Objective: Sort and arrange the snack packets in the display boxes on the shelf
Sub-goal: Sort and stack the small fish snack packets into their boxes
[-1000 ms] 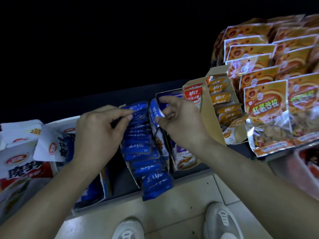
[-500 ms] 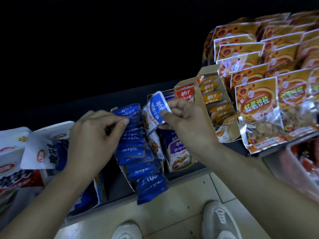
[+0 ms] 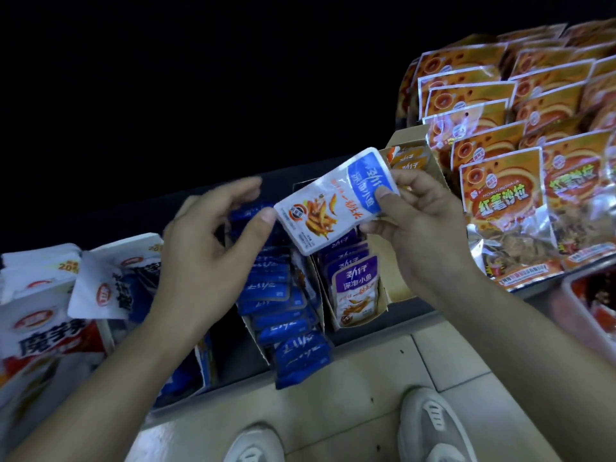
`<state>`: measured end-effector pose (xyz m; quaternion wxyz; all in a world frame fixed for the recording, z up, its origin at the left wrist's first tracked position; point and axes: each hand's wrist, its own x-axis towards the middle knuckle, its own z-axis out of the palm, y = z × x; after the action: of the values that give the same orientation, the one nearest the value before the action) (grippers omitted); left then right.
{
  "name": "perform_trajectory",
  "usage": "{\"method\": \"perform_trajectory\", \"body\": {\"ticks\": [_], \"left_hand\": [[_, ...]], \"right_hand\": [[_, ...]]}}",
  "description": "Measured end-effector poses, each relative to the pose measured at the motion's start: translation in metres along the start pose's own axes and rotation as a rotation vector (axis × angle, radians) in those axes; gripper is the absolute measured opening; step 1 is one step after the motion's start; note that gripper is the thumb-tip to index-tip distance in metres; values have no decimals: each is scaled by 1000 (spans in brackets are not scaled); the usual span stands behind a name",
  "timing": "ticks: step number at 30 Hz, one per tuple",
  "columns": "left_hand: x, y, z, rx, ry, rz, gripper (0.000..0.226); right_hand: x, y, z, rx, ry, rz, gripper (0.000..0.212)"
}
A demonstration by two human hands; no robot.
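Pinching a packet (image 3: 336,201) by its blue end, our right hand (image 3: 430,235) holds it up in the air, thumb on the front and fingers curled behind. The packet is tilted above the blue box (image 3: 283,305) and the purple box (image 3: 356,288), and sits in neither. Our left hand (image 3: 206,248) is spread and grips nothing. Its thumb tip is right at the packet's lower corner, but the fingers are blurred, so we cannot tell whether it touches.

Below, the blue box is packed with an overlapping row, and its front packets spill over the shelf edge. The purple box holds a neat upright row. The orange box (image 3: 410,161) is half hidden behind our right hand.

We judge the sorting well along but unfinished. This one packet still needs a home, likely among the blue ones given its blue header, and that row's overhanging front wants pushing back. Further out, the white bags (image 3: 43,311) to the left lie tumbled, while the orange bags (image 3: 500,201) to the right stand in ranks.
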<state>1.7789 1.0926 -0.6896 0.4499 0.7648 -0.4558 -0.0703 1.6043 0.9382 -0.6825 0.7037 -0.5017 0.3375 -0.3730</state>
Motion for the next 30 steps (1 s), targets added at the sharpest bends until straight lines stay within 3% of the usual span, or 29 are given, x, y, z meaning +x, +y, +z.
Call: {"method": "perform_trajectory", "body": {"ticks": [5,10,14,17,20,24,30], "left_hand": [[5,23,8,-86,-95,106,63],[11,16,1,-101,-26,103,24],[3,6,-16,-139,123,73,11],[-5,0,-20,-122,195,49,12],[-13,-4,-18,-157,227,-9,10],[-20,-15,-13,-247,221,-84,10],[-22,-24,-10,-285,249,-141,9]], "right_hand": [[-2,2,8,-126,-143,-59,11],[2,1,18,-239,-315,-172,22],[4,9,20,-762,-263,-283,23],[-8,22,30,-1135,-350,-412,22],[-14,41,38,-1331,-410,-436,26],[-12,47,39,-1371,-366,-460,23],[-7,37,39,-1178,-315,-242,33]]}}
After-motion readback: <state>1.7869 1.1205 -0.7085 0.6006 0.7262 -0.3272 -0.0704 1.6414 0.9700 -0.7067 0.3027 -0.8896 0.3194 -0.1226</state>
